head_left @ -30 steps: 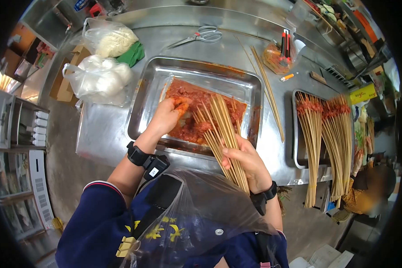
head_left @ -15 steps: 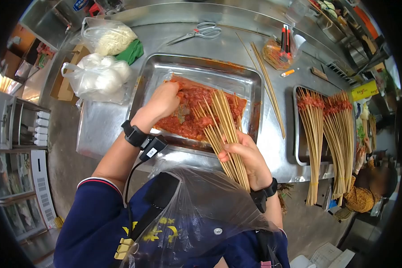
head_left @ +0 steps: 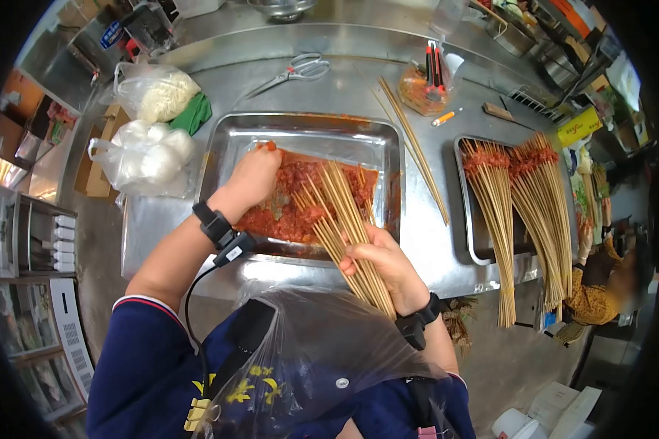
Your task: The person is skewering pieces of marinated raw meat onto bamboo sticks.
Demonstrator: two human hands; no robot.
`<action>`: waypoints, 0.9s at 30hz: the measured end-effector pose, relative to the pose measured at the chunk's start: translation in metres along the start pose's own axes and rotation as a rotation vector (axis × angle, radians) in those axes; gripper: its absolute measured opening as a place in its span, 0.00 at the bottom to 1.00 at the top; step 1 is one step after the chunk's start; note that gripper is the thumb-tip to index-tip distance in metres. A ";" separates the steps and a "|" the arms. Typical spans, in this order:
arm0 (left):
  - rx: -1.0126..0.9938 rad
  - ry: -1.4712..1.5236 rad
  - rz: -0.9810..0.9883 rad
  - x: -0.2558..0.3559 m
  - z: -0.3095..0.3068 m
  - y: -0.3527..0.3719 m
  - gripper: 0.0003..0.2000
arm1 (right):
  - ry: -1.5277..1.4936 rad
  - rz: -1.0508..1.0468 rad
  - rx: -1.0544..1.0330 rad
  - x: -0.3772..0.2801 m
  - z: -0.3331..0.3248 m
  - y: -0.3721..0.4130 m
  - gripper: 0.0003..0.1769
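In the head view, a metal tray (head_left: pixel 302 130) holds red seasoned meat (head_left: pixel 294 214) in thin slices or a paste, on a clear plastic sheet. My left hand (head_left: pixel 255 179) is closed at the far left part of this meat, with a bit of red at its fingertips; the rest of its grip is hidden behind the hand. My right hand (head_left: pixel 389 267) wraps round a bundle of bamboo skewers (head_left: pixel 351 227) over the tray's near right side. The skewers slant up and away from me, and some of their far ends carry red meat.
To the right, a second tray (head_left: pixel 470 233) holds bundles of loaded skewers (head_left: pixel 494 212). Bare skewers (head_left: pixel 417 146) lie between the trays. Scissors (head_left: pixel 293 73), bags of white food (head_left: pixel 148 157) and a bag with red-handled tools (head_left: pixel 426 86) stand behind. A person (head_left: pixel 596 293) is at the far right.
The camera view has shifted, so the trays sit lower and further left in the picture. My left hand stays closed by the meat, my right hand still holds the skewers.
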State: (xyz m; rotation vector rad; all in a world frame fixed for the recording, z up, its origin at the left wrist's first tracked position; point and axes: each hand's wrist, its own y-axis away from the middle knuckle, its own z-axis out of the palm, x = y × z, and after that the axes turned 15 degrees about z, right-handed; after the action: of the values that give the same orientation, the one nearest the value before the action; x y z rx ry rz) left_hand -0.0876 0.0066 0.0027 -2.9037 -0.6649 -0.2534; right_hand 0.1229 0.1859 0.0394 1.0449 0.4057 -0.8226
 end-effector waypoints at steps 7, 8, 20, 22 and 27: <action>0.022 -0.062 0.116 0.008 -0.005 -0.002 0.04 | 0.028 0.012 0.060 0.000 0.002 0.001 0.11; 0.010 -0.050 0.107 0.007 -0.003 -0.002 0.04 | 0.028 0.010 0.059 0.000 0.003 0.000 0.11; -0.059 -0.045 0.164 0.026 -0.003 0.024 0.08 | 0.004 -0.012 0.068 0.002 0.007 0.001 0.10; -0.113 0.013 0.084 0.036 -0.010 0.027 0.07 | 0.017 0.007 0.092 0.000 0.010 0.005 0.10; -0.050 0.088 -0.010 0.025 0.005 0.034 0.03 | 0.058 0.009 0.109 0.001 0.011 0.004 0.10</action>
State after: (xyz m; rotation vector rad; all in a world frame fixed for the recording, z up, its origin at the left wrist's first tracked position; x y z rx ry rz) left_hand -0.0499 -0.0125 -0.0005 -2.9173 -0.6681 -0.4014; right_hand 0.1257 0.1770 0.0465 1.1735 0.4083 -0.8147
